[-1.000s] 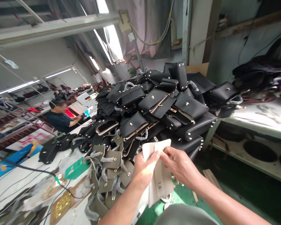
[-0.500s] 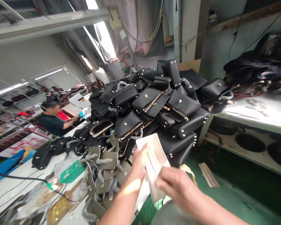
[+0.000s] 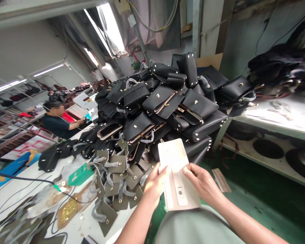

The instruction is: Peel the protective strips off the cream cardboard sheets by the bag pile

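A flat cream-coloured bag panel [image 3: 175,154] is held upright in front of my lap, with a small dark round fitting [image 3: 180,192] in a pale rectangle on its lower part. My left hand [image 3: 154,181] grips the left edge, thumb on the face. Along the right edge, my right hand [image 3: 199,179] pinches the panel with its thumb in front; the fingers behind are hidden. Just beyond the panel rises a big heap of black handbags [image 3: 157,98] with metal fittings. Olive-green bag pieces [image 3: 119,164] with wrapped handles and small clasps lie to the left of my hands.
On the white table [image 3: 85,225] are a green tray [image 3: 81,174], gold-coloured small parts [image 3: 68,210] and black cables. A shelf unit [image 3: 274,127] stands at right. A loose beige strip [image 3: 221,180] lies on the green floor. Another person [image 3: 56,120] works at the far left.
My right hand has moved from the panel's lower face to its right edge. The panel is now more upright and turned towards me, and its dark fitting shows. My view has tilted slightly downwards.
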The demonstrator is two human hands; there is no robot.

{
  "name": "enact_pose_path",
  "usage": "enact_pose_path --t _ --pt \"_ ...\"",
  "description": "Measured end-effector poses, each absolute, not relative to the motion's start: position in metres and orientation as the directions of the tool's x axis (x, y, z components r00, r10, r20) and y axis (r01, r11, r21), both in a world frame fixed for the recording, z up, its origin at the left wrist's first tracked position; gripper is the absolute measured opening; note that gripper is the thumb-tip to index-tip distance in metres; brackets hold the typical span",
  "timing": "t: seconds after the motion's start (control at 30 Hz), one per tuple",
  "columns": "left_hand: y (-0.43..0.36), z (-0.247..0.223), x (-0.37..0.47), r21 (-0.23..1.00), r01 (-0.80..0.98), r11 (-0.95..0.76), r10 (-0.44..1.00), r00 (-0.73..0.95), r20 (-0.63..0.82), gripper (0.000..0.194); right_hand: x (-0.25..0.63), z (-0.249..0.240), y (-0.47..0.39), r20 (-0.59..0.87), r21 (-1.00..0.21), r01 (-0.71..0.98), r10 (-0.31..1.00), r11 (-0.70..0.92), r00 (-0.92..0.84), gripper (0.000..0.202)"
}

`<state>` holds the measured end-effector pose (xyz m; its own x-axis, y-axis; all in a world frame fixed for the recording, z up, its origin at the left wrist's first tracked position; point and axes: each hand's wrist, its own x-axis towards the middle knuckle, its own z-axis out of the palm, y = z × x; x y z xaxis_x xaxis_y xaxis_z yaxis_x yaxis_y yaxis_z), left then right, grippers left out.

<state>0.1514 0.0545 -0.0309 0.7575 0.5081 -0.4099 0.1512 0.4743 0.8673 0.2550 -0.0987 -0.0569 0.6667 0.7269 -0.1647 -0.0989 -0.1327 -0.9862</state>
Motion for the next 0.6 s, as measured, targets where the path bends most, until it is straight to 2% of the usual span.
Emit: enact_pose_path --t 0.1,0.17,0.27,0.43,0.6 --pt "0.036 -0.039 0.128 0.785 0.282 0.551 0.333 0.788 -0.517 0.047 0.258 -0.051 -0.108 -0.132 -0.991 -0.094 0.763 -0.094 0.633 0.045" --pt "0.026 -0.044 0.121 0.742 0.282 0.608 0.257 0.815 -0.520 0.049 0.259 -0.047 -0.117 -0.107 -0.994 -0.053 0.799 -0.094 0.591 0.042" --pt "0.021 -0.047 0.121 0.757 0.233 0.610 0.318 0.804 -0.503 0.052 0.263 -0.046 -0.131 -0.104 -0.992 0.000 0.798 -0.129 0.594 0.038" --pt "0.028 -0.042 0.129 0.859 0.209 0.467 0.515 0.725 -0.456 0.054 0.267 -0.044 -0.144 -0.166 -0.970 0.016 0.706 -0.243 0.688 0.042" --pt "0.022 -0.032 0.137 0.874 0.245 0.419 0.483 0.755 -0.443 0.055 0.255 -0.040 -0.133 -0.143 -0.980 0.020 0.777 -0.196 0.613 0.048"
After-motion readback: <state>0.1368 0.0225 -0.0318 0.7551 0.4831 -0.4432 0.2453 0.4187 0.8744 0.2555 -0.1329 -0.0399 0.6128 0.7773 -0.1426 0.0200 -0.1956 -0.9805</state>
